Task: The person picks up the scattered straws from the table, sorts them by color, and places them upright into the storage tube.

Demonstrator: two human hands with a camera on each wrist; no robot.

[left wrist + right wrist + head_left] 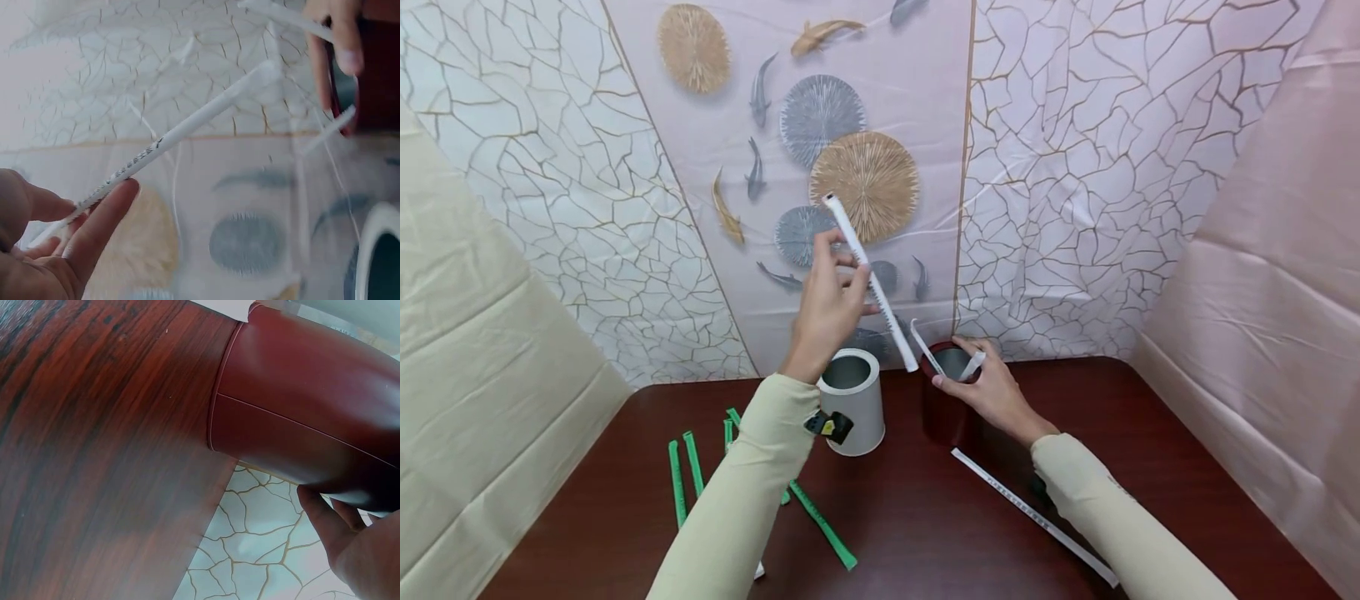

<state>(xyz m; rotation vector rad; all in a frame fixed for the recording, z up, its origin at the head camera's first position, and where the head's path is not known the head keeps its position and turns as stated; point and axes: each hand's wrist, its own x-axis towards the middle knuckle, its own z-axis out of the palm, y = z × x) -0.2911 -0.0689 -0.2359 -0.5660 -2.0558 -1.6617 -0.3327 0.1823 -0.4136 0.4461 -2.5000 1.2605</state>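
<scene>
My left hand (831, 304) is raised above the table and pinches a long, slim white stick packet (880, 292) with dark print along it. The packet slants down toward the red cylindrical container (943, 417), its lower end apart from the rim. My right hand (996, 392) grips that container near its rim, thumb on the near side. Two white stick packets (976, 364) jut out of its mouth. In the right wrist view, the container's smooth red side (300, 394) shows, with my right fingers (325, 515) touching it.
A pale grey cylindrical container (857, 417) stands left of the red one. Another white stick packet (1033, 517) lies at the right, beside my right forearm. Several green stick packets (823, 525) are scattered at the left, partly behind my left sleeve. A patterned cloth (1037, 208) hangs behind the table.
</scene>
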